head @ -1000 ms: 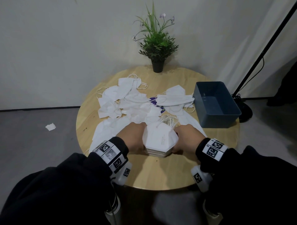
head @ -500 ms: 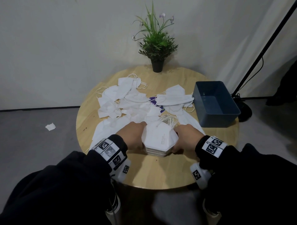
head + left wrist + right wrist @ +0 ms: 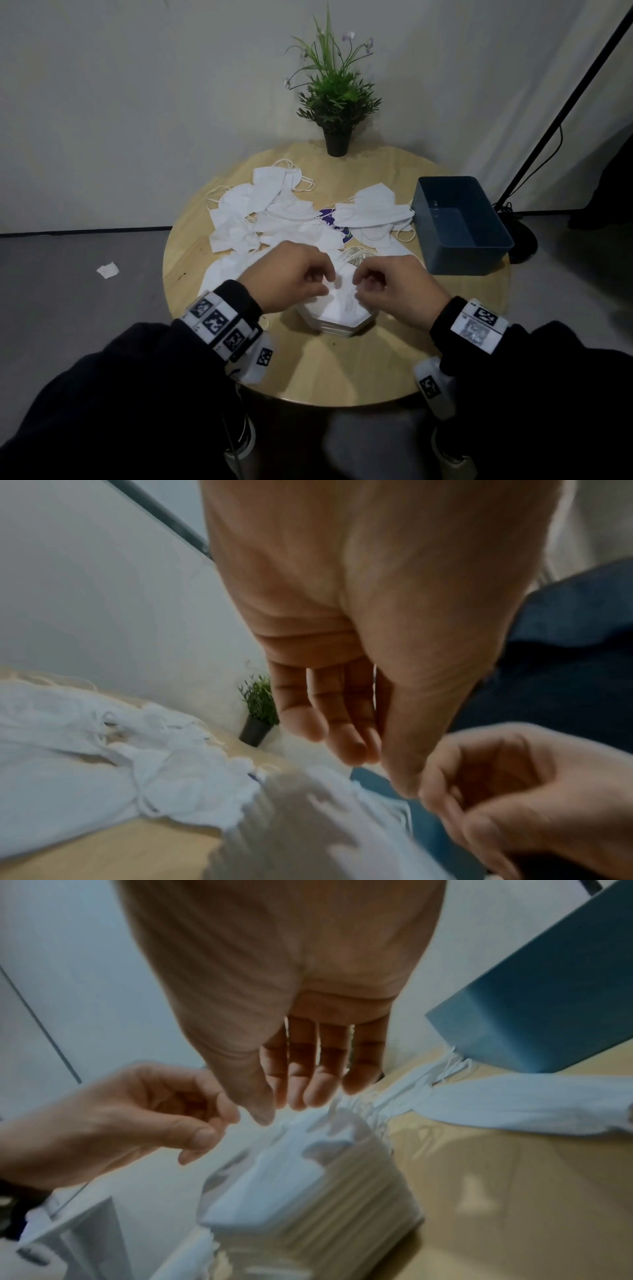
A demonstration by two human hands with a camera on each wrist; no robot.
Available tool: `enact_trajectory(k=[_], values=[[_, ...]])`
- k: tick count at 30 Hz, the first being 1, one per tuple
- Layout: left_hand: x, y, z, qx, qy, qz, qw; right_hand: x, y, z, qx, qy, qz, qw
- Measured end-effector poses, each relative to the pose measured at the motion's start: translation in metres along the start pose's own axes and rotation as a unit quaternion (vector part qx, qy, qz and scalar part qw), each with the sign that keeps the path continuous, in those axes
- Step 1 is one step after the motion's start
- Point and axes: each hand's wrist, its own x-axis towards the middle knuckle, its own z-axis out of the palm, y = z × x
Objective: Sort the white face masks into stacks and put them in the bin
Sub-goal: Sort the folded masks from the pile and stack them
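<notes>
White face masks (image 3: 337, 308) are sitting in a neat, squared stack at the near middle of the round wooden worktop (image 3: 342, 370), with the stack's layered edges showing plainly in the right wrist view (image 3: 318, 1185). Both hands are hovering just above the top mask, close to each other. The left hand (image 3: 291, 277) is hanging palm down with its fingers (image 3: 339, 723) loosely curled and nothing visibly held between them; the thumb is lying near the fingertips, but I cannot tell whether anything thin is being pinched there. The right hand (image 3: 394, 287) is mirroring it, with its fingers (image 3: 318, 1074) pointing down toward the far edge of the stack, relaxed and slightly bent, and gripping nothing that the views are showing. Behind the hands, loose masks (image 3: 274, 219) are lying scattered in an overlapping heap across the middle and left of the worktop, their ear loops trailing. More loose ones (image 3: 373, 212) are lying just beside the blue bin (image 3: 462, 253), which is standing on the right side of the worktop, well apart from the stack. At the far edge a potted plant (image 3: 335, 99) is standing upright against the pale wall. On the grey floor to the left a scrap of white paper (image 3: 108, 270) is lying.
</notes>
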Motion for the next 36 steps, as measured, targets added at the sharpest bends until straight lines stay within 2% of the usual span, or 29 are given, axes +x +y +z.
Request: enact_trajectory(k=[4, 12, 13, 15, 17, 19, 22, 24, 28, 32, 36], values=[[0.010, 0.001, 0.021, 0.094, -0.068, -0.031, 0.993, 0.009, 0.002, 0.022, -0.078, -0.042, -0.023, 0.996], [0.017, -0.003, 0.025, 0.086, -0.087, -0.043, 0.992, 0.014, 0.000, 0.021, -0.089, -0.052, 0.003, 0.995], [0.017, -0.004, 0.024, 0.076, -0.088, -0.043, 0.992, 0.014, 0.000, 0.019, -0.056, -0.037, 0.014, 0.998], [0.017, -0.007, 0.016, 0.039, -0.088, -0.045, 0.994, 0.015, 0.001, 0.012, 0.078, 0.020, 0.042, 0.996], [0.017, -0.010, 0.003, -0.020, -0.081, -0.049, 0.995, 0.018, 0.005, 0.003, 0.218, 0.092, 0.072, 0.969], [0.021, -0.011, -0.013, -0.087, -0.047, -0.045, 0.994, 0.025, 0.010, -0.007, 0.298, 0.141, 0.108, 0.938], [0.041, -0.009, -0.032, -0.159, 0.020, -0.053, 0.986, 0.042, 0.028, -0.009, 0.362, 0.159, 0.188, 0.899], [0.069, -0.009, -0.038, -0.128, 0.032, -0.056, 0.990, 0.055, 0.038, -0.005, 0.367, 0.132, 0.232, 0.891], [0.143, -0.015, -0.037, 0.036, -0.049, -0.034, 0.998, 0.073, 0.049, -0.001, 0.385, 0.088, 0.294, 0.870], [0.211, -0.024, -0.009, 0.176, -0.127, -0.009, 0.976, 0.088, 0.058, 0.000, 0.373, 0.070, 0.308, 0.873], [0.254, -0.038, 0.028, 0.213, -0.196, -0.028, 0.957, 0.101, 0.064, -0.005, 0.381, 0.046, 0.310, 0.870]])
